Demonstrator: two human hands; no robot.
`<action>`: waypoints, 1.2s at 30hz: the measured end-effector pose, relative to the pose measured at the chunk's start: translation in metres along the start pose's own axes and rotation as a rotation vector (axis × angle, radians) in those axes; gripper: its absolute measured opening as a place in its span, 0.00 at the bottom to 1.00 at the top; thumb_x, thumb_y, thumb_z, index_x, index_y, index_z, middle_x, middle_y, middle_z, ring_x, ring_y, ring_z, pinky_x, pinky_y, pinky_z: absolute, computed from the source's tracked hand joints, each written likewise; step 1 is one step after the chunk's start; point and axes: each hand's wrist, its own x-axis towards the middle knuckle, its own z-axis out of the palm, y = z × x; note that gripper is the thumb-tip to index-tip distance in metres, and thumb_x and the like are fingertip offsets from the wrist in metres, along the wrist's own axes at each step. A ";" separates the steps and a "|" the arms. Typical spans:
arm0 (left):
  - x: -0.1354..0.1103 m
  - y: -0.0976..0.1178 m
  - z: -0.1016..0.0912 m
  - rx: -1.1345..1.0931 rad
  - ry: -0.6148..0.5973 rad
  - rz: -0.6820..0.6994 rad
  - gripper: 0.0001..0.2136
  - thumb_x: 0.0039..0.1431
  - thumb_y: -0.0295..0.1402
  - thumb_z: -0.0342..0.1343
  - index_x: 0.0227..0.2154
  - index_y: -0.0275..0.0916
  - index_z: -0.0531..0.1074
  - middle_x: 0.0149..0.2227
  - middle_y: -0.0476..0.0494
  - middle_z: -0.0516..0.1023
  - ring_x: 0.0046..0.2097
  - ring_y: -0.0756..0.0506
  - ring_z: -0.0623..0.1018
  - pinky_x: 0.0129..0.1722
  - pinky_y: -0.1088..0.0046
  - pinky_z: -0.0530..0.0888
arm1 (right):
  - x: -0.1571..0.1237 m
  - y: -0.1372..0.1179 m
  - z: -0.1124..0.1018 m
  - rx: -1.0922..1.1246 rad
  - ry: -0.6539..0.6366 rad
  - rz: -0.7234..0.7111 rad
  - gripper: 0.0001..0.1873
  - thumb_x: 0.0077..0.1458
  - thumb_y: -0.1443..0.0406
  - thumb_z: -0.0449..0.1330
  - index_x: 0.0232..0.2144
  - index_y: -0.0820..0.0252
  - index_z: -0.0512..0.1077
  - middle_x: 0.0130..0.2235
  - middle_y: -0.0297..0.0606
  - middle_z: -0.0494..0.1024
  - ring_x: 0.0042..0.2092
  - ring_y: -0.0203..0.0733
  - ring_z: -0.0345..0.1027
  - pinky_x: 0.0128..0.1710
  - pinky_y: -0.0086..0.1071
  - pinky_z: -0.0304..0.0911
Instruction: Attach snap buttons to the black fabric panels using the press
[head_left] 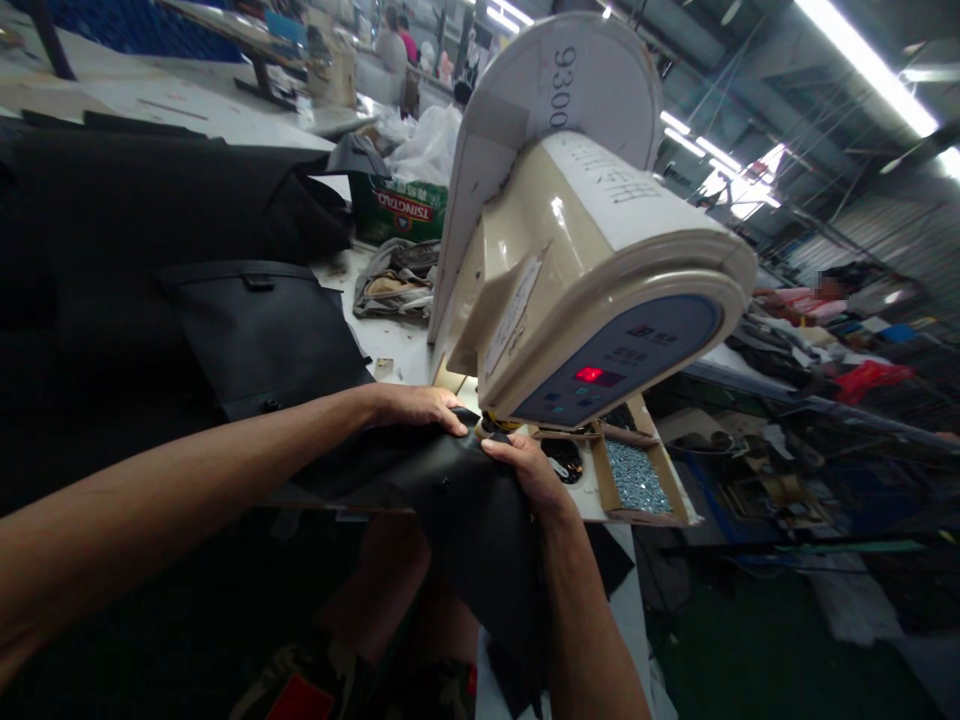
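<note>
A black fabric piece lies under the head of a cream press machine and hangs down over the table edge toward my lap. My left hand rests flat on the fabric's far edge, fingers stretched toward the machine's foot. My right hand presses on the fabric's right side with fingers curled over its edge, just below the machine's control panel with its red display.
A pile of black fabric pieces covers the table at left. Cardboard trays with small metal parts sit right of the machine. A green carton and plastic bags stand behind. Other workers and cluttered tables fill the background.
</note>
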 end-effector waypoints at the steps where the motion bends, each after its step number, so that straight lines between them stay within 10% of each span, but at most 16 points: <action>1: 0.000 0.001 0.000 -0.021 -0.018 -0.026 0.18 0.44 0.41 0.67 0.38 0.40 0.81 0.36 0.44 0.84 0.46 0.36 0.79 0.48 0.64 0.73 | 0.001 0.001 -0.001 0.002 0.002 0.008 0.20 0.45 0.53 0.73 0.34 0.61 0.79 0.32 0.36 0.80 0.31 0.41 0.70 0.34 0.32 0.62; 36: 0.005 0.002 -0.001 0.037 0.005 -0.025 0.18 0.45 0.43 0.65 0.36 0.37 0.80 0.35 0.41 0.83 0.40 0.37 0.81 0.45 0.63 0.77 | 0.002 0.007 -0.003 0.038 -0.032 -0.061 0.18 0.46 0.54 0.72 0.34 0.61 0.77 0.30 0.33 0.77 0.30 0.39 0.67 0.33 0.30 0.61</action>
